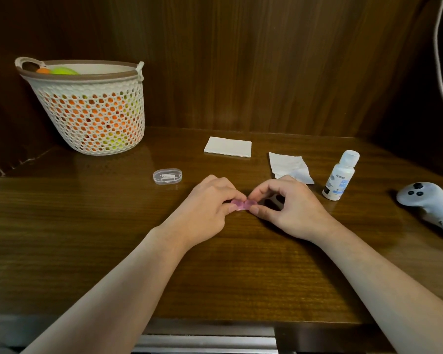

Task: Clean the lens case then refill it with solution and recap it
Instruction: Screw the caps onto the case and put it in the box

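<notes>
A small pink lens case (pixel 243 204) lies on the wooden desk (pixel 215 264) between my two hands. My left hand (pixel 210 205) pinches its left half with thumb and fingertips. My right hand (pixel 287 205) pinches its right half, fingers curled over it. Most of the case is hidden by my fingers. A white solution bottle (pixel 340 175) with a white cap stands upright to the right of my right hand. A crumpled tissue (pixel 289 166) lies just behind my right hand, and a folded tissue (pixel 227 146) lies farther back.
A clear oval plastic box (pixel 167 176) with a small white tool inside sits left of my hands. A white mesh basket (pixel 92 108) of orange and yellow balls stands at the back left. A grey controller (pixel 431 205) lies at the right edge. A white cable (pixel 441 72) hangs at the far right.
</notes>
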Available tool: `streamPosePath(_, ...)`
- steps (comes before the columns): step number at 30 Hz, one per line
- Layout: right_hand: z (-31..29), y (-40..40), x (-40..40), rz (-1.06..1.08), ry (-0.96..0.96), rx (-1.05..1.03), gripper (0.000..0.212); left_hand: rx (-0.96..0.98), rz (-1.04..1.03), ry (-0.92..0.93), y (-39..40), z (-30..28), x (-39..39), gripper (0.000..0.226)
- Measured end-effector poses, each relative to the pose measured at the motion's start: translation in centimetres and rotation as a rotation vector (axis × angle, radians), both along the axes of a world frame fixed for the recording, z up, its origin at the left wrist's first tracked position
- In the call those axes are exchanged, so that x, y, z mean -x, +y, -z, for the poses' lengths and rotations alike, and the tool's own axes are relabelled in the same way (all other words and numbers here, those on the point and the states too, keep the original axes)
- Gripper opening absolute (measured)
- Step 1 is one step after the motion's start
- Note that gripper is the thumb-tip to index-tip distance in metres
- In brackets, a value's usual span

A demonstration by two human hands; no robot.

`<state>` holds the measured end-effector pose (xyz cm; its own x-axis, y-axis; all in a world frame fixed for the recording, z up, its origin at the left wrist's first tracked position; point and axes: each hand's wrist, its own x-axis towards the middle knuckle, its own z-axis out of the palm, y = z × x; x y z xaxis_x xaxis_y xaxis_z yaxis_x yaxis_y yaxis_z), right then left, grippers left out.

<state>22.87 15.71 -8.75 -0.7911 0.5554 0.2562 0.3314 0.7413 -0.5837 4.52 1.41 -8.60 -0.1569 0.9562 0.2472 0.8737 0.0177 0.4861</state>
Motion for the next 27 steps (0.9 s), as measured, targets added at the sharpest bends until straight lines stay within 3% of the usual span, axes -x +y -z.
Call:
streamPosePath(9,0.04,0.06,-0.06,-0.013,0.000,-0.012,0.014,-0.094,-0.151,-0.019,0.11,0.31,-0.25,0.032)
streamPosePath(14,0.09,0.17,-0.08,-0.014,0.007,-0.004,0.015,-0.083,-0.105,-0.014,0.21,0.14,-0.13,0.015)
streamPosePath(27,0.03,0.13,-0.09,-0.023,0.001,-0.011,0.014,-0.001,0.014,0.033,0.45,-0.08,0.39,0.019)
